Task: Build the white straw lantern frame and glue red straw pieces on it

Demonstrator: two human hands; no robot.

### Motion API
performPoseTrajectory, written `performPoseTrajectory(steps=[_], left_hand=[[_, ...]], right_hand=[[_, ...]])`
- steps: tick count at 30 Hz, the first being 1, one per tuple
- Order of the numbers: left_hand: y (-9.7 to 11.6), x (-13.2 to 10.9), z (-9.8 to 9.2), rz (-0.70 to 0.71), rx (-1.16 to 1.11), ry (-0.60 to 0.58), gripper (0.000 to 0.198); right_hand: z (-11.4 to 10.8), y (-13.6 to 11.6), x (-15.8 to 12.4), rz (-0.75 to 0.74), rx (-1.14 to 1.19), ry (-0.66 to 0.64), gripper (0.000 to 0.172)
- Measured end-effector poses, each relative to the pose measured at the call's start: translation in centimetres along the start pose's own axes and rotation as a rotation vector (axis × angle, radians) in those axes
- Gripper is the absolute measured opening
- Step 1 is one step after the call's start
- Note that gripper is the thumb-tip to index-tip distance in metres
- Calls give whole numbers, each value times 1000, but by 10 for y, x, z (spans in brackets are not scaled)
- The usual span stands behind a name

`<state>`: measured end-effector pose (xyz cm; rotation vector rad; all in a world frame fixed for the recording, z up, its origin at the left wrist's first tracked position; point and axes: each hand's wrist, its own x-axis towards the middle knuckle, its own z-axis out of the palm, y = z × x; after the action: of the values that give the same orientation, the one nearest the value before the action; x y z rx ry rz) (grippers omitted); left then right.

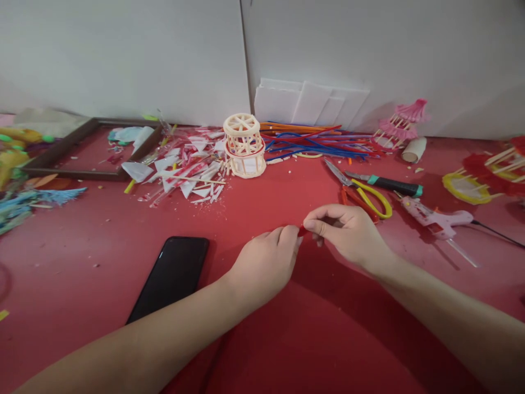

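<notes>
My left hand (266, 262) and my right hand (348, 232) meet over the middle of the red table (102, 235). Both pinch a small red piece (302, 230) between their fingertips; it is too small to name beyond its colour. The fingers of both hands are closed round it. A black phone (172, 276) lies face up just left of my left forearm. A small cream lantern-like frame of sticks (244, 145) stands upright farther back, with a red band round its middle.
Scissors with yellow and red handles (361, 194), a utility knife (388, 184) and a pink glue gun (435, 219) lie right of my hands. Coloured pipe cleaners (311, 143), torn wrappers (184, 169), a brown frame (82, 148) and pink paper umbrellas (402, 123) line the wall.
</notes>
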<state>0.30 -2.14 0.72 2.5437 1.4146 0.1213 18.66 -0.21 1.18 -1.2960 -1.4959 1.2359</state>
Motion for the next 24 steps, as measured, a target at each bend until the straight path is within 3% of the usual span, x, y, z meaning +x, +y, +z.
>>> performPoseTrajectory(steps=[4,10,16,24], left_hand=[[-1,1,2,8,41,13,25],[-5,-2,5,70,-13,233,29],[-7,-4,7,141,45,308,37],[-9,-2,7,180,-6,389,30]], right_hand=[[0,-2,-1,18,-10,-5,21],[-1,-6,1,37,8,1,27],[0,-7,-1,58,17,-5,24],[1,-1,-4,59,23,-39,28]])
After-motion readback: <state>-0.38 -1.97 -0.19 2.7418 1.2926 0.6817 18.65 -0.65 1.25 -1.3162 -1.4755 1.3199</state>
